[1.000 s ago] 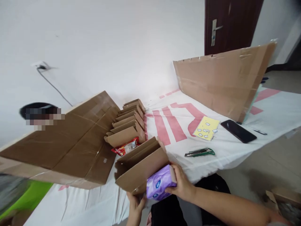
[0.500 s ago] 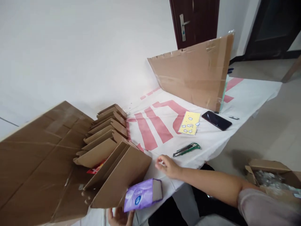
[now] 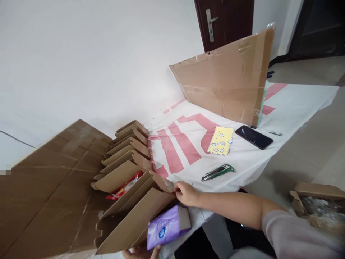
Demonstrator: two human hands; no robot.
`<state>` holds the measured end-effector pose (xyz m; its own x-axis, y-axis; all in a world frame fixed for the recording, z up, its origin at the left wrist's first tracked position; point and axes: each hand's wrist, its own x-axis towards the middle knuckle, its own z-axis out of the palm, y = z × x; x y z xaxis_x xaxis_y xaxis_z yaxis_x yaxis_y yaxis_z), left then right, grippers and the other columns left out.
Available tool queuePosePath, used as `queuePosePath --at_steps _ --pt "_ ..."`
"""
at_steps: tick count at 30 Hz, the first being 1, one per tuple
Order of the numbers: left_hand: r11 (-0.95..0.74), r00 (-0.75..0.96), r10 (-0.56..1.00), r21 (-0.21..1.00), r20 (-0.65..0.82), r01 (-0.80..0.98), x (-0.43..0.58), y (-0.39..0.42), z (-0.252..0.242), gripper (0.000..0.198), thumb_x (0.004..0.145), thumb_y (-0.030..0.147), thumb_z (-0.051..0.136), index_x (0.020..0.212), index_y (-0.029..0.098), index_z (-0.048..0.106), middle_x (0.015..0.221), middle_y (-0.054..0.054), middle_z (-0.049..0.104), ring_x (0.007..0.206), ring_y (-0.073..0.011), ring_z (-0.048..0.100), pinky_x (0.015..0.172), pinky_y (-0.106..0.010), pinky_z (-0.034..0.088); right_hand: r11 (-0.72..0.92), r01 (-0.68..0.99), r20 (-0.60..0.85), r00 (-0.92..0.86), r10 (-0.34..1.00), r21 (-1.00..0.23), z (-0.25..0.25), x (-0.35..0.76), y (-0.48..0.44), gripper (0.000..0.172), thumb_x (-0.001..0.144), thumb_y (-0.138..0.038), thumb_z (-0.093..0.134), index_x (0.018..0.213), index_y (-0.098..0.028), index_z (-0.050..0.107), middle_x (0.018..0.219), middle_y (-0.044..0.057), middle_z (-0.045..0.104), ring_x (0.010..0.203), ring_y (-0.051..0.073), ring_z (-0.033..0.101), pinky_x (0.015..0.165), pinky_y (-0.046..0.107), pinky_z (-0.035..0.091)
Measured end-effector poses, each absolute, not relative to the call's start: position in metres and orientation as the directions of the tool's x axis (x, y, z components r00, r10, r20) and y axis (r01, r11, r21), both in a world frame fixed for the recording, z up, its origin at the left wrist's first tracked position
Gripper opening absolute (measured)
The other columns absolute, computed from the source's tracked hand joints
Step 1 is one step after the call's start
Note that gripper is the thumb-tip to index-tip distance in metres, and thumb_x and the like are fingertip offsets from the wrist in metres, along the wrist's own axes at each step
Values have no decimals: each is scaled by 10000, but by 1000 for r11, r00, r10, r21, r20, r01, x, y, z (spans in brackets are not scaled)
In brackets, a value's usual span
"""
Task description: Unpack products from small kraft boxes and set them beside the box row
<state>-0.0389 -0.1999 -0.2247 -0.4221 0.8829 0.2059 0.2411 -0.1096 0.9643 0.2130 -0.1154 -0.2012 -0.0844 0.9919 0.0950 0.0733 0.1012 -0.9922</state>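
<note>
My right hand (image 3: 185,194) is closed, its fingertips pinching the end flap (image 3: 162,182) of the nearest open cardboard box (image 3: 137,217). Low at the picture's edge, my left hand (image 3: 138,253) is partly cut off. Its fingers rest at the lower edge of that box and its thumb is spread apart, touching a purple tissue pack (image 3: 163,230). The pack leans against the box's near side. Behind the nearest box, a red packet (image 3: 125,185) shows between cardboard panels. Several more cardboard pieces (image 3: 132,145) stand in a row toward the wall.
A large cardboard sheet (image 3: 40,194) lies left; another panel (image 3: 223,75) stands at the back. On the white cloth (image 3: 188,172) are a green utility knife (image 3: 218,172), a yellow card (image 3: 221,140), a phone (image 3: 254,136) and a pen (image 3: 269,131). A carton (image 3: 318,189) sits right.
My right hand has moved left from beside the box and closed on its end flap, which now stands raised. My left hand's fingers have moved in against the box's lower edge. The view has shifted slightly.
</note>
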Motion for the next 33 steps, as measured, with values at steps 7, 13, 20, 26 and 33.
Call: queuePosePath --at_steps 7,13,20,26,33 --pt "-97 -407 892 962 199 257 -36 -201 -221 1098 389 512 890 1276 361 261 1117 -55 501 1084 -303 579 774 -439 567 -5 -147 22 -177 984 -989 -197 218 -71 227 823 -176 643 1046 -199 610 904 10 636 875 156 594 813 304 476" --pt "-100 -391 899 961 198 258 -37 -202 -222 1089 456 483 880 1333 349 248 1109 -62 528 1077 -290 587 851 -449 544 -117 -271 7 -418 908 -955 -185 219 -47 343 696 -373 813 922 -175 646 785 -18 623 711 127 598 652 251 468" --pt "-107 -403 893 966 198 236 -31 -204 -217 1058 459 450 880 1328 341 286 1158 -76 557 1089 -302 600 857 -437 548 -128 -272 -14 -387 922 -954 -195 213 -42 214 755 -261 769 824 -165 591 729 -50 587 662 93 548 603 210 417" --pt "-111 -401 898 974 184 199 -31 -203 -216 1014 488 418 880 1313 335 296 1160 -75 546 1091 -290 595 925 -499 513 -67 -156 -19 -294 956 -986 -193 201 -37 144 908 -267 635 976 -142 612 850 -7 628 710 112 597 639 254 506" --pt "-151 -381 900 971 213 184 -25 -205 -215 1013 508 373 886 1326 324 289 1185 -86 542 1185 -299 562 1004 -496 462 8 74 -4 -154 988 -997 -189 194 -35 260 945 -334 591 1131 -153 609 1128 68 636 964 193 635 836 398 553"
